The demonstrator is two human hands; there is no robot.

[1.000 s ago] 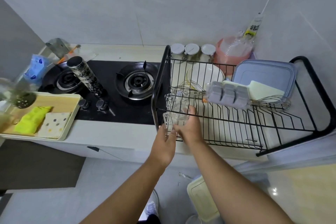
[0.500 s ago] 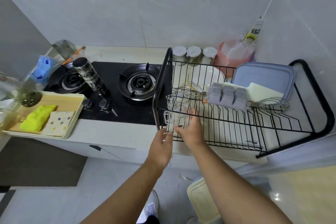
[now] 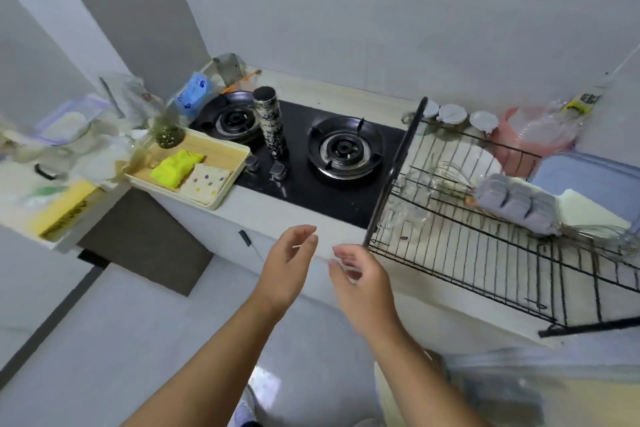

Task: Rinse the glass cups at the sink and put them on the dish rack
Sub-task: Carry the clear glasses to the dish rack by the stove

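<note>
- We see a long white tabletop running from the left edge to the lower right, with a black two-burner hob set into its middle.
- A black wire dish rack fills the right of the frame. It also carries a white plate, a whisk and a grey ice tray, so the free slots lie mostly along its near side.
- A cream tray of folded cloths sits left of centre. Beyond it the frame is blurred, and we cannot make out the sink.
- Both hands, left and right, hover at lower centre, just off the rack's left corner, empty, with fingers loosely relaxed.
- Clear glass cups, at least two as far as we can tell, rest in the rack's left end, apart from the hands. We judge this placing done. The next move likely calls for turning left to fetch another cup, keeping clear of the tray near the tabletop's edge.
</note>
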